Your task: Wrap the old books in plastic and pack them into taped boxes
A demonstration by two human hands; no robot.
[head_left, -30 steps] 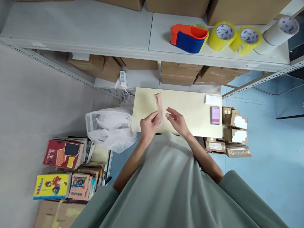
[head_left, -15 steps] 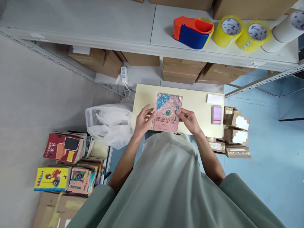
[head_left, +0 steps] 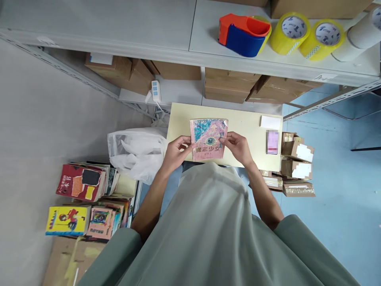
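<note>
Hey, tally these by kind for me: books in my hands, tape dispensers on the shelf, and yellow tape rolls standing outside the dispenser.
Held book: 1
Tape dispenser: 1
Yellow tape rolls outside it: 2
Total: 4

The book apparently hides part of the right hand

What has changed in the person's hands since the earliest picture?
The pink book, seen edge-on in the left hand then, has turned cover-up. The right hand, empty then, has taken its right side; the left hand holds the left side. The plastic bag and tape dispenser stayed put.
</note>
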